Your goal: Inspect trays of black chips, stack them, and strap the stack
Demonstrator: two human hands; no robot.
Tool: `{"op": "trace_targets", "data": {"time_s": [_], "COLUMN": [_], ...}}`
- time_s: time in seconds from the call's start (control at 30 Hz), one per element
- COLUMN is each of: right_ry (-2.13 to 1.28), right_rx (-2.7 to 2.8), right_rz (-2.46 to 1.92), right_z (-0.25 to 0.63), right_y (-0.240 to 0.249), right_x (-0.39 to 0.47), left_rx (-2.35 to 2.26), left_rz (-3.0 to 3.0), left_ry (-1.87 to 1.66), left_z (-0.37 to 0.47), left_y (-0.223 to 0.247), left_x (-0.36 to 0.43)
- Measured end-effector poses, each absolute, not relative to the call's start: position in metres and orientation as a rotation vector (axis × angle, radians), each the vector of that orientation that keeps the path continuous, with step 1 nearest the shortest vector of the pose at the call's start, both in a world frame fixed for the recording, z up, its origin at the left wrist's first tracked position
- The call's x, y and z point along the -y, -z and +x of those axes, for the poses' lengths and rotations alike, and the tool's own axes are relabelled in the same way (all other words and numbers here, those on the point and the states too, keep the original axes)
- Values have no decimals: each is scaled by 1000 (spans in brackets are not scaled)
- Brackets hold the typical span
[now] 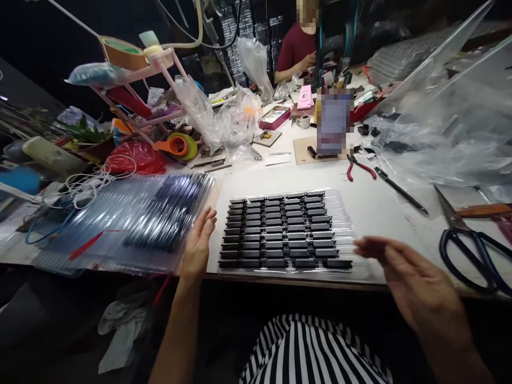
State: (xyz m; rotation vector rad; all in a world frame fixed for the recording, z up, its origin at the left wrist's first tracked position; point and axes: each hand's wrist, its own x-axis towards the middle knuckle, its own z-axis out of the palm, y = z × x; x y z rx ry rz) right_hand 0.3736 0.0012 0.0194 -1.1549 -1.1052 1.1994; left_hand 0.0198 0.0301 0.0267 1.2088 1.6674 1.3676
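Note:
A clear plastic tray (pixel 347 229) lies on the worktable before me, filled with rows of small black parts with comb-like edges (pixel 276 229). My left hand (pixel 199 242) is upright just left of the tray, fingers loosely extended, holding nothing. To its left sits a stack of similar clear trays (pixel 108 224), the top one partly lined with dark parts. At the tray's right side my right hand (pixel 416 277) hovers with its fingers stretched toward the tray, slightly blurred and with nothing visible in it. I cannot tell whether either hand touches the tray.
Large scissors (pixel 466 240) lie at the right edge, near a black pen (pixel 402 191) and red-handled pliers (pixel 360 168). Behind are a phone-like object (pixel 335 121), plastic bags (pixel 236 120), tape (pixel 176 146) and a pink rack (pixel 140 80). A person (pixel 296 50) sits across the table.

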Motion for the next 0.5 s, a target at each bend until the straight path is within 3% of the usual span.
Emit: {"op": "trace_targets", "data": {"time_s": [0.17,0.33,0.5], "right_ry": [-1167,-1174,-1023], "right_rx": [1031,1244,1078], "right_rz": [-1207,-1271,-1276], "right_z": [347,318,331], "right_y": [-15,-15,-10], "right_x": [-23,-21,-36], "left_rx": [-1529,-1426,-1396], "left_rz": [888,858,886], "left_ry": [-1624,-1665,-1659], "left_z": [30,34,28], "left_y": [2,5,7], "left_x": [-10,-10,-7]}}
